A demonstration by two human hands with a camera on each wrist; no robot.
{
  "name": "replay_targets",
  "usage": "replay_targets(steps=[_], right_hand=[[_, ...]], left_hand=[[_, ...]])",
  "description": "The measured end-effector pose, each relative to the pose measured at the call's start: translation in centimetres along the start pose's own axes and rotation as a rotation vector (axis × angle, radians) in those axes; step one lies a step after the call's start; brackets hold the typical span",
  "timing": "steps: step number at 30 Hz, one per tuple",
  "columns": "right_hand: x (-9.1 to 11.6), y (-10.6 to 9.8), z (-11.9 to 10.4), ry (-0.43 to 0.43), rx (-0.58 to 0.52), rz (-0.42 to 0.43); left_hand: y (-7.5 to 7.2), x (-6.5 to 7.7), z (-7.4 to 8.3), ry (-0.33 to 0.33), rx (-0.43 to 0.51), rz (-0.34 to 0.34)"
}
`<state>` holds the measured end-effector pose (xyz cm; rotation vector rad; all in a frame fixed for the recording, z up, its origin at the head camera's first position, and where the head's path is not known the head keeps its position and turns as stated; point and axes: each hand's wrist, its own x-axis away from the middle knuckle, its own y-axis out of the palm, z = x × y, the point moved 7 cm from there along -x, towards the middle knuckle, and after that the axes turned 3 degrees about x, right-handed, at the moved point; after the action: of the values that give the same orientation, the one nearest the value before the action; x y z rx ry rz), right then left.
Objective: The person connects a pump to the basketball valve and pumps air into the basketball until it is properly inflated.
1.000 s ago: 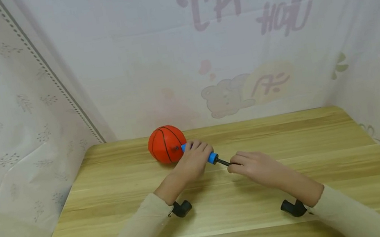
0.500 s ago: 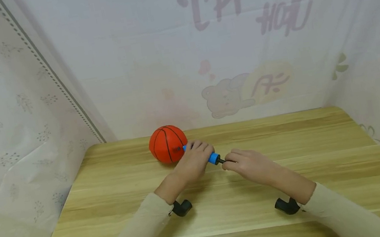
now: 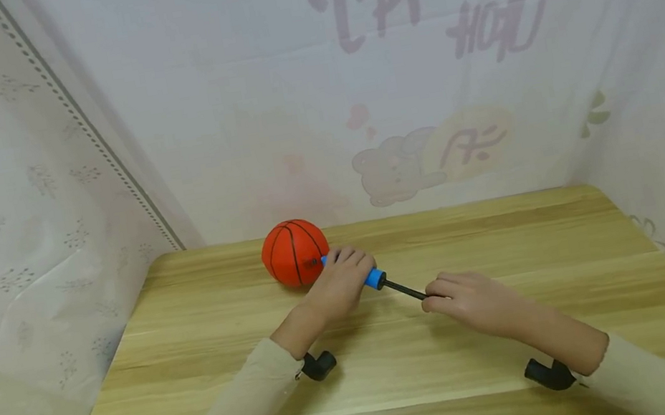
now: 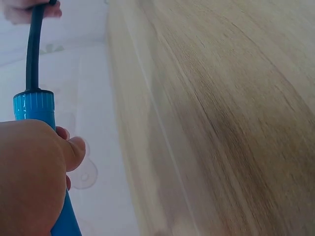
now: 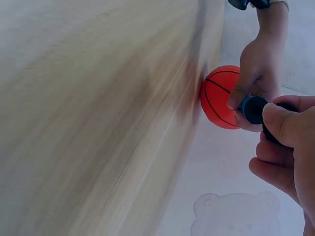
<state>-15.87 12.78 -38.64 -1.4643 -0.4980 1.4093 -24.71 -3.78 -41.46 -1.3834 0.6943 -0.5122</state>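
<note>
A blue hand pump point(image 3: 374, 278) points at a red-orange ball point(image 3: 294, 251) with black seam lines, and its front end meets the ball's right side in the head view. My left hand point(image 3: 342, 281) grips the pump's blue barrel, fingers wrapped over it. At the other end my right hand point(image 3: 475, 302) holds the handle of the black rod point(image 3: 406, 289), which stands well out of the barrel. In the left wrist view the ribbed blue cap point(image 4: 34, 102) and long rod show above my thumb. The right wrist view shows the black handle point(image 5: 280, 129) between my right thumb and fingers.
The ball rests on a wood-grain table point(image 3: 398, 371), near its back edge. A pale printed cloth point(image 3: 264, 102) hangs behind, with more cloth at both sides. Black camera mounts point(image 3: 320, 365) sit at both wrists, below the sleeves.
My right hand first pushed the rod in toward the barrel, then drew it back out to the right, further than before. The ball shifted very slightly right; my left hand stayed nearly still.
</note>
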Motion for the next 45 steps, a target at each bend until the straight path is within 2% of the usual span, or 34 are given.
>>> replay_targets(steps=[8, 14, 21, 31, 35, 40, 45], right_hand=[[1.4, -1.4, -0.7, -0.021, 0.004, 0.04], [1.5, -1.5, -0.9, -0.004, 0.004, 0.033], [0.3, -0.9, -0.6, -0.013, 0.006, 0.021], [-1.9, 1.5, 0.7, 0.015, 0.016, -0.056], [-2.9, 2.2, 1.2, 0.018, 0.035, -0.057], [-4.0, 2.9, 1.5, 0.01, 0.061, -0.062], [-4.2, 3.2, 1.5, 0.007, 0.075, -0.051]], left_hand=[[-0.5, 0.2, -0.1, -0.009, -0.016, 0.014], [-0.8, 0.5, -0.2, -0.015, -0.008, 0.019], [-0.9, 0.7, -0.2, -0.024, -0.035, 0.041], [-1.0, 0.5, -0.3, -0.021, -0.056, 0.067], [-1.0, 0.4, -0.2, -0.019, -0.056, 0.076], [-0.8, 0.2, 0.0, -0.015, -0.043, 0.062], [-0.6, 0.0, 0.1, -0.007, -0.042, 0.044]])
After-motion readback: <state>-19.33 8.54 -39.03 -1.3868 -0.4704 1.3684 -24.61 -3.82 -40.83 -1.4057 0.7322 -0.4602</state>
